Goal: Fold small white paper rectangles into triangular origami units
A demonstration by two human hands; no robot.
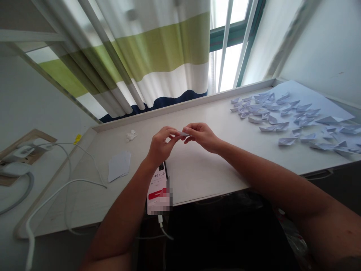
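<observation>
Between my two hands is a small folded piece of paper (184,134), pinched above the white table. My left hand (163,145) grips its left side with thumb and fingers closed. On the other side, my right hand (201,136) holds it with thumb and forefinger, the remaining fingers curled. Much of the paper is hidden by the fingers, so its exact fold cannot be made out. Many folded paper boats (269,113) lie spread over the right side of the table. A few blank paper sheets (119,165) lie in a small pile to the left of my left hand.
A phone (158,192) with a charging cable (161,223) lies under my left forearm at the table's (214,177) front edge. A crumpled white tissue (131,135) is behind the sheets. White cables (84,181) run across the left side from a power strip (24,154). Curtains (169,49) hang behind.
</observation>
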